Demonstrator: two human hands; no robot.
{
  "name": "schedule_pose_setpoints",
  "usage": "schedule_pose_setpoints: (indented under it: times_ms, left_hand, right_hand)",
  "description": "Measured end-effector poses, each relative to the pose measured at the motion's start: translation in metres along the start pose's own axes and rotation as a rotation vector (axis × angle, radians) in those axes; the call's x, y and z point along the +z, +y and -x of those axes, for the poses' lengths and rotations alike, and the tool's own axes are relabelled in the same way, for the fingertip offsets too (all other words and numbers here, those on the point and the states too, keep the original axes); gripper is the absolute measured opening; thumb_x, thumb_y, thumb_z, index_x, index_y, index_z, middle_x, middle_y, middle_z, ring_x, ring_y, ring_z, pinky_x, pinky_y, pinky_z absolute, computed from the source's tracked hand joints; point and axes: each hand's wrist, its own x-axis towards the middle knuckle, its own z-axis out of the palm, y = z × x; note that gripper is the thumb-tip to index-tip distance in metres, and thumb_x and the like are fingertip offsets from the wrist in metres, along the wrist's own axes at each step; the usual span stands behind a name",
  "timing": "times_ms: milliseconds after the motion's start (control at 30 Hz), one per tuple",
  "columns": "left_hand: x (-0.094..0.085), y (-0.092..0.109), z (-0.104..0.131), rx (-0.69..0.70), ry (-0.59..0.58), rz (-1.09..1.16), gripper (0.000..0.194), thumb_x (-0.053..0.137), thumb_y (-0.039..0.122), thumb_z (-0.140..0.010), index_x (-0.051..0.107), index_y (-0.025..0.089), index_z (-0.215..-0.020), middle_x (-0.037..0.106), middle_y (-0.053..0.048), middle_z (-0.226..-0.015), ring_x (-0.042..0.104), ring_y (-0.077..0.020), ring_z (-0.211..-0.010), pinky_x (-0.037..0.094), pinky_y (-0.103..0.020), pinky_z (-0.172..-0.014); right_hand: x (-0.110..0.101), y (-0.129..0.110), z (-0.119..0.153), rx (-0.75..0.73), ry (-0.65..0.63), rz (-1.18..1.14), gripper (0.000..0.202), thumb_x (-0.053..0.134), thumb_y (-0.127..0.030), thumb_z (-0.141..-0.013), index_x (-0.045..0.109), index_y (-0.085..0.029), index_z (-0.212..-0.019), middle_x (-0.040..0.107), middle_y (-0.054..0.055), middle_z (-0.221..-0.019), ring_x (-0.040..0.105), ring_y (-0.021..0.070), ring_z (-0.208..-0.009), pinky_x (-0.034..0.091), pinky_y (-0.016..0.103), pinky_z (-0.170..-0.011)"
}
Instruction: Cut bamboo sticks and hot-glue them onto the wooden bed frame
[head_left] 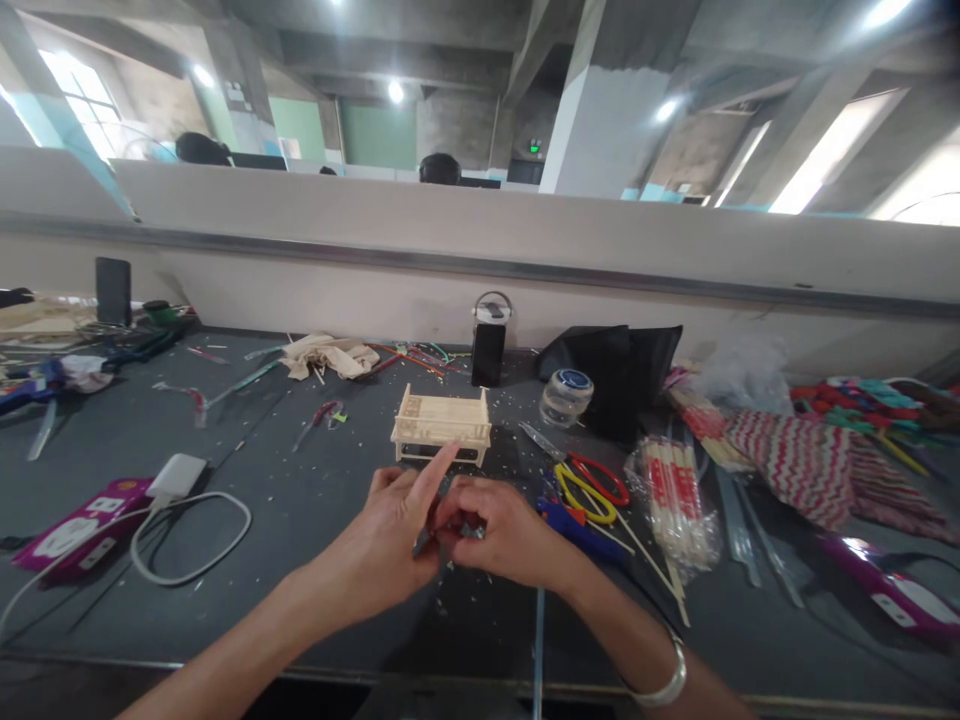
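Observation:
A small pale wooden stick model [442, 420] stands on the dark table, just beyond my hands. My left hand [401, 525] is in front of it, its index finger stretched toward the model's lower right and its other fingers curled. Close against it, my right hand [495, 525] has its fingers bent together in a pinch. Between the two hands a small shiny, clear bit shows, too hidden to name. Which hand grips it cannot be made out fully.
Scissors with red and yellow handles [592, 485], a blue glue gun [581, 530] and bagged sticks [675, 500] lie right. Behind are a phone [487, 355], clear jar [565, 397] and black bag [622, 380]. A purple power strip [86, 525] and white cable lie left.

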Motion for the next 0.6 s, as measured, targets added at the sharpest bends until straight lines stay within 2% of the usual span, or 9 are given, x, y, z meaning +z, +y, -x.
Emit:
schedule_pose_setpoints:
  times_ms: [133,233,333,467,600]
  left_hand:
    - [-0.007,-0.02,-0.003,-0.061,0.092,0.038,0.091,0.056,0.01,-0.073,0.007,0.03,-0.146,0.059,-0.001,-0.096,0.052,-0.0203,-0.092,0.035,-0.043,-0.091]
    - [-0.01,-0.043,-0.015,-0.114,0.247,0.059,0.079,0.057,0.017,-0.077,0.017,0.029,-0.144,0.058,-0.002,-0.102,0.052,-0.021,-0.095,0.036,-0.043,-0.092]
    - [-0.009,-0.068,-0.032,-0.101,0.365,0.049,0.072,0.057,0.016,-0.077,0.025,0.025,-0.141,0.057,-0.005,-0.115,0.05,-0.0221,-0.103,0.036,-0.042,-0.096]
    - [-0.007,-0.088,-0.056,-0.062,0.27,-0.024,0.077,0.059,0.015,-0.074,0.023,0.022,-0.142,0.056,-0.007,-0.125,0.042,-0.0278,-0.118,0.031,-0.046,-0.098]
    - [-0.01,-0.096,-0.075,-0.017,0.123,-0.059,0.079,0.057,0.012,-0.072,0.021,0.022,-0.142,0.062,-0.006,-0.119,0.042,-0.028,-0.117,0.028,-0.046,-0.095]
  right_hand:
    - [0.006,0.008,-0.01,0.124,0.283,-0.043,0.01,0.059,-0.013,-0.072,0.066,-0.019,-0.076,0.059,-0.003,-0.068,0.051,0.0092,-0.058,0.041,0.019,-0.056]
    - [0.009,0.019,-0.022,0.224,0.531,-0.028,0.008,0.059,-0.02,-0.074,0.066,-0.018,-0.072,0.058,-0.003,-0.062,0.048,0.0095,-0.053,0.039,0.02,-0.051]
    - [0.012,0.029,-0.034,0.257,0.688,0.052,0.012,0.059,-0.025,-0.075,0.067,-0.018,-0.071,0.055,-0.004,-0.059,0.047,0.0105,-0.053,0.039,0.021,-0.053]
    - [0.019,0.04,-0.047,0.268,0.743,0.115,0.015,0.057,-0.027,-0.077,0.069,-0.018,-0.074,0.055,-0.003,-0.06,0.046,0.0115,-0.055,0.039,0.023,-0.056]
    - [0.025,0.048,-0.053,0.275,0.758,0.166,0.017,0.057,-0.029,-0.079,0.069,-0.018,-0.075,0.058,-0.002,-0.062,0.046,0.0117,-0.054,0.038,0.024,-0.057]
